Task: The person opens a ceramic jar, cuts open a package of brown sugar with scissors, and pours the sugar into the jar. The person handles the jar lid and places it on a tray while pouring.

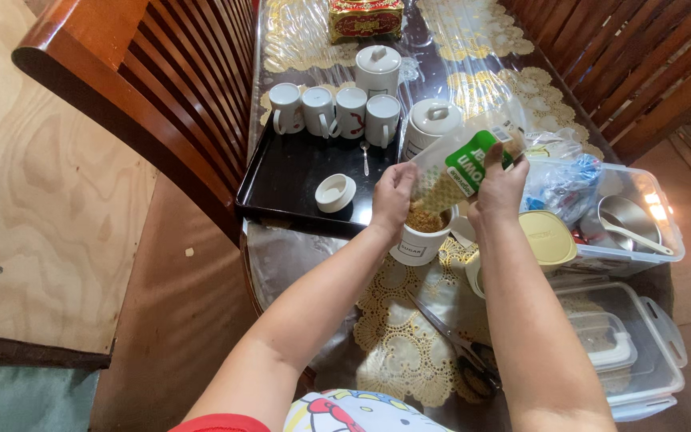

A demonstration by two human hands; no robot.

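Observation:
Both my hands hold a clear plastic packet (459, 164) with a green label, tilted mouth-down over a white ceramic canister (421, 240). My left hand (393, 194) pinches the packet's lower open end right above the canister. My right hand (499, 186) grips the packet's upper side. Brown granules fill the packet's low end and lie heaped in the canister (423, 219). The canister stands on a gold lace doily at the table's near part. Its white lid (335, 193) lies upturned on the black tray (281, 180).
The tray carries several white mugs (334, 110), a lidded white pot (377, 69), another lidded canister (432, 122) and a spoon (365, 158). Clear plastic boxes (629, 232), a yellow lid (548, 237), a metal bowl and scissors (457, 344) sit right. Dark wooden benches flank the table.

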